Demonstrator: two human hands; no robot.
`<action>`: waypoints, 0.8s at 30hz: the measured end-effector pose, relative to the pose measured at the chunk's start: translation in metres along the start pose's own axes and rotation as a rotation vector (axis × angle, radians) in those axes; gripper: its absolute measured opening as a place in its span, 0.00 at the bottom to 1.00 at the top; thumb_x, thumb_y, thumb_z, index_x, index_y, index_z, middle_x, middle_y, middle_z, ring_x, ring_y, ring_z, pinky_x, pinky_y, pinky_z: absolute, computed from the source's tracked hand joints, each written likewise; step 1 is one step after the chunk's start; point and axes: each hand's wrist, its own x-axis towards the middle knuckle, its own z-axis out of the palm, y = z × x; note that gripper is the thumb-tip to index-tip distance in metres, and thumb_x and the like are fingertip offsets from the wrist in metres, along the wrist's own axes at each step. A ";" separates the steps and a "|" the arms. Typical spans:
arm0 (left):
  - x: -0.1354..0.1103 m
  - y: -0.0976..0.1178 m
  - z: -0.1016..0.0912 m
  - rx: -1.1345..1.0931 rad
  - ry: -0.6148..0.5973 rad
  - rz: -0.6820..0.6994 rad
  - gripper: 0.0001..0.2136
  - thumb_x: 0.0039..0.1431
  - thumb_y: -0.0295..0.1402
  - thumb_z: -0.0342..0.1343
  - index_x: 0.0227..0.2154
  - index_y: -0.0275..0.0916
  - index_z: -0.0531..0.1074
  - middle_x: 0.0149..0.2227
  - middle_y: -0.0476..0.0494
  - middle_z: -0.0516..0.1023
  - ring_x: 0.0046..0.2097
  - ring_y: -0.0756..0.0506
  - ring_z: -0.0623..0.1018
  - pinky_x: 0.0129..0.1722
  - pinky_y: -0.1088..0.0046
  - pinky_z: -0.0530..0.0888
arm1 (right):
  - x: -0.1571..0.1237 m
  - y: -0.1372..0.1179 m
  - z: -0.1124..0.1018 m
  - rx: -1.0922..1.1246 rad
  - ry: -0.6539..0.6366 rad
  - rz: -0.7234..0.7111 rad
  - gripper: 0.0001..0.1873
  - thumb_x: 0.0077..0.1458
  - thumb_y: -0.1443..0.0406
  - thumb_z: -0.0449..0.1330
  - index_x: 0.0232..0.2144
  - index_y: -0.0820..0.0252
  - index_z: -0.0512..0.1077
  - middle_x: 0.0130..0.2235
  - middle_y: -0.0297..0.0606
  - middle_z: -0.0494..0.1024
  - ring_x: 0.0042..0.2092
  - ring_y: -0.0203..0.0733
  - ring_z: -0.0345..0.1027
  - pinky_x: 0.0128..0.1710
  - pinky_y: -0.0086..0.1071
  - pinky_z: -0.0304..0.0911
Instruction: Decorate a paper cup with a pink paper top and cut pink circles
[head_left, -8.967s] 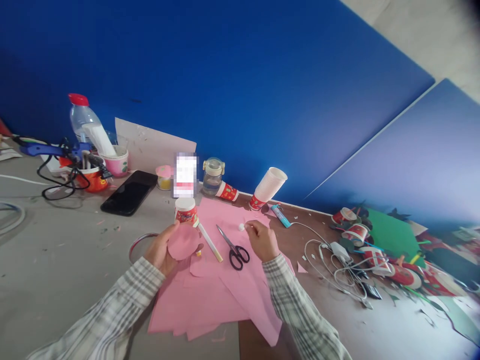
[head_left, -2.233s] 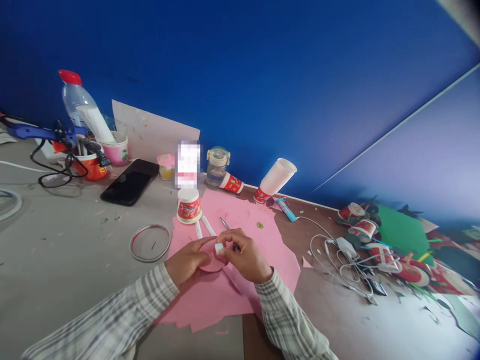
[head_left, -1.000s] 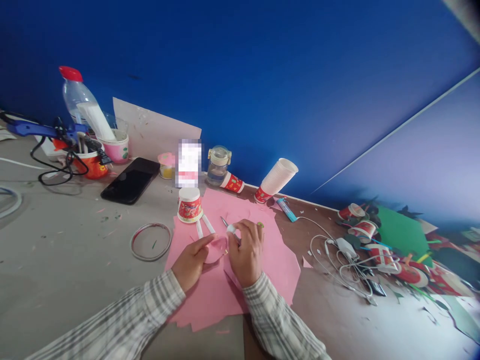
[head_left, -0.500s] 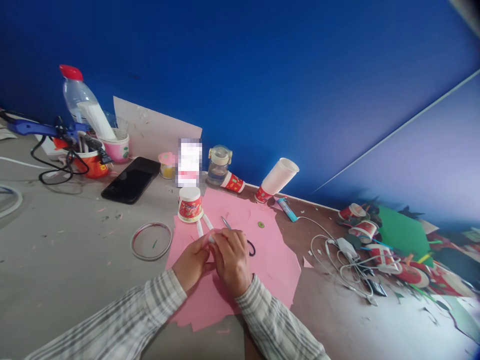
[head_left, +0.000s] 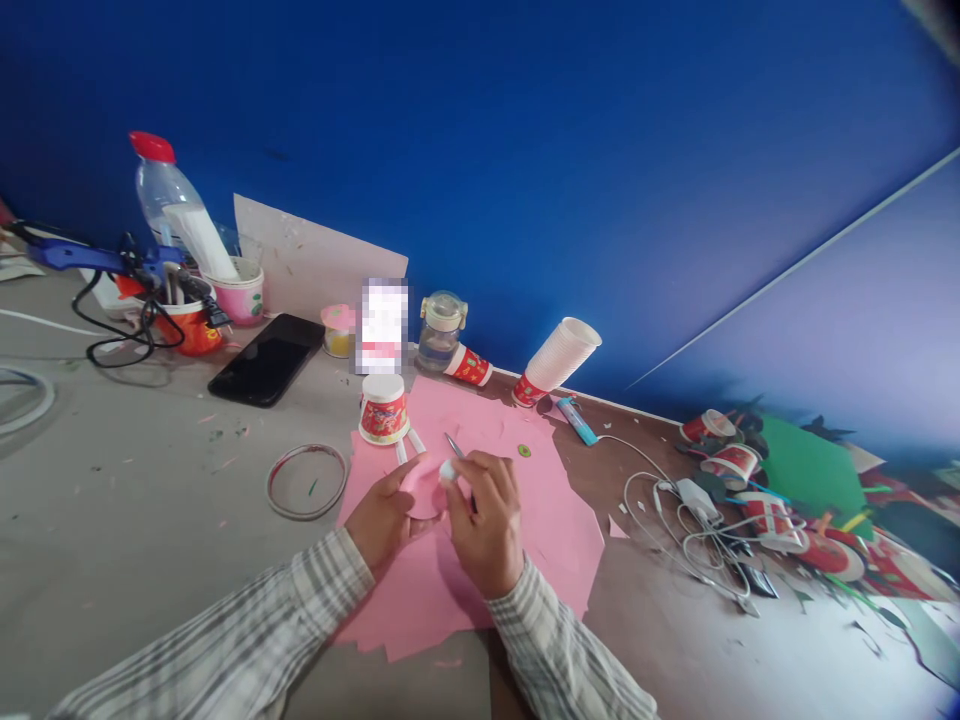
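Observation:
Between the fingers of my left hand (head_left: 382,515) is a curved piece of pink paper (head_left: 426,488), held above the large pink sheet (head_left: 544,545). My right hand (head_left: 487,520) pinches a small white piece (head_left: 448,470) against the paper's right side; its kind is not clear. Scissors (head_left: 453,445) lie on the sheet behind my right hand, which hides their handles. Just beyond my left hand are two white strips (head_left: 409,445) beside an upside-down red-and-white paper cup (head_left: 384,410).
A tape ring (head_left: 306,482) and a black phone (head_left: 267,360) lie on the left. At the back stand a lidded jar (head_left: 441,330) and a tilted stack of paper cups (head_left: 556,360). Cables (head_left: 701,525) and a blue glue gun (head_left: 161,262) flank the workspace.
My right hand has moved away from my left, to the right, with the white piece. The pink paper shows more fully between my hands.

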 end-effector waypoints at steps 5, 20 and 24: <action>-0.003 -0.003 0.003 0.062 -0.012 0.008 0.35 0.27 0.22 0.54 0.47 0.45 0.65 0.23 0.55 0.76 0.21 0.52 0.70 0.21 0.76 0.70 | -0.004 -0.008 0.007 -0.048 -0.151 -0.104 0.07 0.53 0.68 0.54 0.35 0.55 0.70 0.35 0.38 0.73 0.35 0.45 0.63 0.36 0.37 0.62; -0.005 0.005 0.011 0.152 0.086 0.026 0.28 0.25 0.23 0.50 0.38 0.43 0.73 0.33 0.49 0.79 0.30 0.46 0.74 0.33 0.62 0.75 | 0.005 0.013 0.001 -0.023 0.042 0.035 0.08 0.50 0.70 0.56 0.35 0.56 0.70 0.34 0.40 0.72 0.38 0.50 0.64 0.37 0.42 0.62; -0.003 0.002 0.007 0.166 0.047 0.072 0.28 0.28 0.26 0.52 0.40 0.43 0.71 0.25 0.52 0.77 0.24 0.50 0.72 0.23 0.73 0.72 | -0.001 -0.003 0.003 0.015 -0.113 -0.059 0.08 0.51 0.70 0.56 0.36 0.56 0.70 0.35 0.39 0.73 0.37 0.47 0.64 0.37 0.39 0.63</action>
